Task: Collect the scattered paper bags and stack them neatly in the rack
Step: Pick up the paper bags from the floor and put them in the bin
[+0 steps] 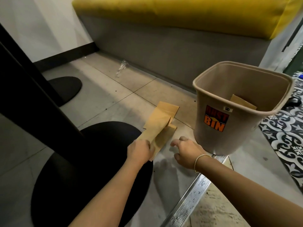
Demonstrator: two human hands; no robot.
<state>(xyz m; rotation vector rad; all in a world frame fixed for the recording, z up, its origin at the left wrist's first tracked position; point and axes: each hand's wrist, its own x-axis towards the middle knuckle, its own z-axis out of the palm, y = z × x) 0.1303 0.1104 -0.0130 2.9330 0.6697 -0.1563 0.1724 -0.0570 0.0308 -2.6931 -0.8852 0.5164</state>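
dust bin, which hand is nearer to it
Right. The right hand hovers over the floor just beside the dust bin's base, fingers loosely curled. The left hand is farther off, gripping paper bags.

Matt brown paper bags [159, 126], smooth beige plastic bin [213, 128], ribbed shiny metal floor strip [193, 195]

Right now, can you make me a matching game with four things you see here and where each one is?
Things:
1. bin
2. left hand
3. right hand
4. bag in the bin

Places or states:
A. gripping paper bags
B. hovering over the floor, holding nothing
C. peeking up inside a beige container
D. standing upright on the tiles, by the grey bench base

Pairs: 1-D, 2-A, 3-B, 4-C
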